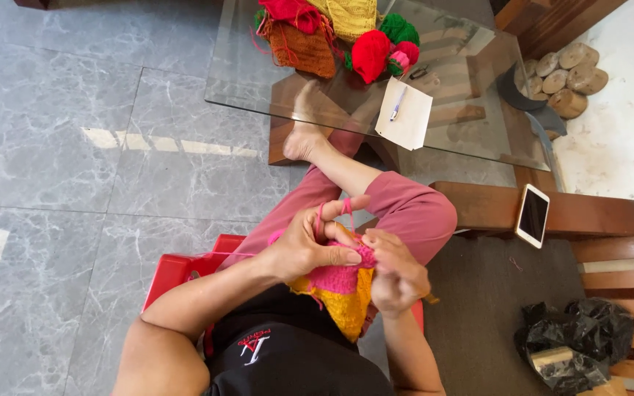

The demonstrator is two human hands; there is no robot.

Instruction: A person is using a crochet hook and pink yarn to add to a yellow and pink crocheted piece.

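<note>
While the knitted piece, pink above and yellow below, is kept over the lap, it is pinched at its upper edge by the left hand, and pink yarn is looped over that hand's raised fingers. At the piece's right edge, the right hand is closed around the work; what its fingers grip beneath cannot be told. A black plastic bag is seen on the wooden bench at lower right, with a pale, block-shaped object lying in its open folds. On the glass table, balls of red and green yarn are heaped beside orange and yellow knitted pieces. A white sheet of paper with a pen on it is placed nearer the table's front edge. A phone with a dark screen is laid on the bench's wooden arm.
</note>
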